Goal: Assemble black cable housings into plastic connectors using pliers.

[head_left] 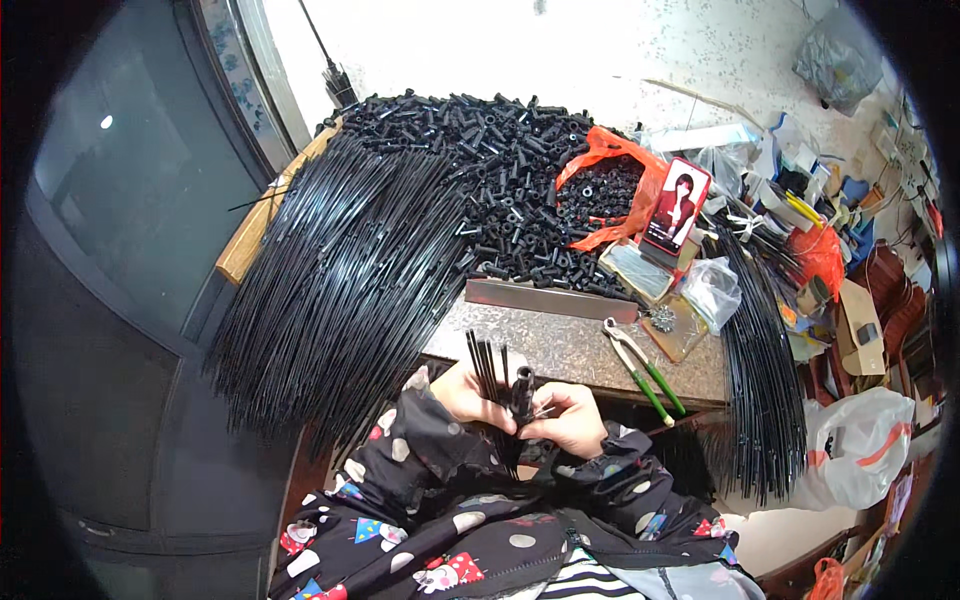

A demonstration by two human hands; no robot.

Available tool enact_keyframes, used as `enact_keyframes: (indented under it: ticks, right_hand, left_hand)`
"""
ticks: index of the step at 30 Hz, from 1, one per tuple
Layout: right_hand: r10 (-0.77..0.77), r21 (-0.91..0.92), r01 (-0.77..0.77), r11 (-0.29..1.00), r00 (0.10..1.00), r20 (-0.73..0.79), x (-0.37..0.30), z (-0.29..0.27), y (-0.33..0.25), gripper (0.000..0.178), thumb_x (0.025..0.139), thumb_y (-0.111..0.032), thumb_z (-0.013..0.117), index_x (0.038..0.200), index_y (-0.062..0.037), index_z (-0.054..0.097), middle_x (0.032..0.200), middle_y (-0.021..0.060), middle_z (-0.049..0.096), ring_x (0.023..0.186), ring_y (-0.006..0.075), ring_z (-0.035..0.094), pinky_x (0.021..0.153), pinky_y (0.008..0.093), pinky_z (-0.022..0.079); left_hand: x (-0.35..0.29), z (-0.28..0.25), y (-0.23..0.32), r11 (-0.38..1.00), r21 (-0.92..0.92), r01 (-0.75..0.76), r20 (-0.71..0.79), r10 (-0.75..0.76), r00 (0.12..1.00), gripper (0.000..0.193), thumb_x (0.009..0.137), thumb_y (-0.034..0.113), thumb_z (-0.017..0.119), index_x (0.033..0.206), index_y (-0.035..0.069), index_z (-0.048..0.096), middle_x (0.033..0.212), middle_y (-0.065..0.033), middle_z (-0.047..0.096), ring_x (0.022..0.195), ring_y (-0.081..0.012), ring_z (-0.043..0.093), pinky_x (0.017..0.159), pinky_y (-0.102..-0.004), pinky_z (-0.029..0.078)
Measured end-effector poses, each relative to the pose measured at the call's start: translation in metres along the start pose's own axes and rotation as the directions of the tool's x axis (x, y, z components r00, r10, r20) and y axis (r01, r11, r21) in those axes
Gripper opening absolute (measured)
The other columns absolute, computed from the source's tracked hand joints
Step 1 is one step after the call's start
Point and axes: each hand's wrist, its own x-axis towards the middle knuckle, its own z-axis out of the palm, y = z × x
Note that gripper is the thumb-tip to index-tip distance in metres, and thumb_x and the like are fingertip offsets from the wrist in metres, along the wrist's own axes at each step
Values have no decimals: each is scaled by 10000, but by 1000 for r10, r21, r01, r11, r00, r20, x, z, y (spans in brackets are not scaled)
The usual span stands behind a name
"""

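Note:
Close to my body, in front of the table edge, my left hand is closed round several thin black rods that stand up out of its grip. A short black tube-shaped part with a round open top stands between my two hands. The fingers of my right hand are pinched together at its lower side, touching it. My fingers hide the lower end of the tube and where the rods meet it.
A thick fan of black rods covers the left side, beside a wooden bar. Small black tubular parts are heaped behind. Green-handled pincers, a metal strip, a phone and more rods lie rightward.

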Motion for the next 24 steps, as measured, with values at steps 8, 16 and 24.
enact_keyframes:
  ticks: [8,16,24]
  right_hand:
    - [-221,-120,191,974,916,-335,9,9,22,257,648,17,730,793,-49,529,740,-9,570,655,46,522,605,214,441]
    - [-635,-687,246,684,664,-394,10,11,20,255,633,-9,721,853,-27,594,782,16,513,660,85,478,608,212,412]
    - [-501,-467,294,834,757,-418,18,10,30,258,669,44,687,856,-34,528,746,-5,488,631,50,446,595,186,381]
  left_hand:
    - [-7,15,-4,917,391,75,-201,5,980,512,692,140,723,1110,-16,472,984,-84,562,924,-177,541,807,-307,429]
    - [0,28,-27,793,572,211,-390,37,920,178,717,-2,593,894,-3,577,785,-89,568,802,-209,562,750,-311,439]
    - [3,34,-31,964,191,184,-524,-58,850,190,709,-79,529,877,9,534,789,-48,557,769,-120,536,705,-275,442]
